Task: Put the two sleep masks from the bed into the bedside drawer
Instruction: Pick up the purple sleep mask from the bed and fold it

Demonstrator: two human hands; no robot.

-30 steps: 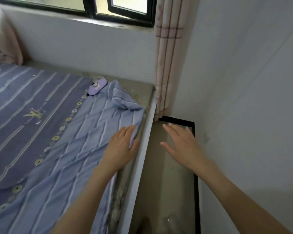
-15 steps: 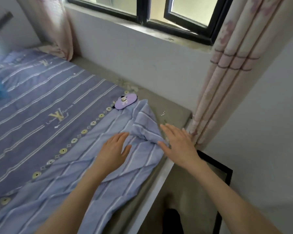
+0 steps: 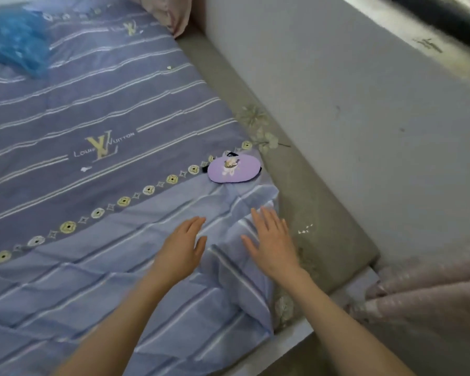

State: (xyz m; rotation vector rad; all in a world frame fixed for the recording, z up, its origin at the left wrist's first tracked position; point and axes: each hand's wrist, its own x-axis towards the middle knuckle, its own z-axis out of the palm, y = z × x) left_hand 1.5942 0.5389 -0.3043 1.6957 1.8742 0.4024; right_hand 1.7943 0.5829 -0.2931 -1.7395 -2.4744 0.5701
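Note:
A lilac sleep mask [image 3: 233, 169] with a small cartoon print and a black strap lies on the purple striped bed cover [image 3: 92, 109], close to the bed's right edge. My left hand [image 3: 181, 249] hovers open over the lighter folded sheet, a little below the mask. To its right, my right hand [image 3: 272, 241] is spread flat above a raised fold of that sheet, holding nothing. Only one mask shows. The bedside drawer is out of view.
A grey mattress strip [image 3: 296, 185] runs between the cover and the white wall [image 3: 364, 118]. A blurred blue item [image 3: 14, 42] lies at the top left of the bed. Pink curtain folds [image 3: 429, 291] hang at the lower right, beside the white bed frame edge [image 3: 291, 337].
The view has swung left from the bedside cabinet top onto the bed. Both hands have moved over the sheet toward the lilac mask, the right one crossing from the cabinet side.

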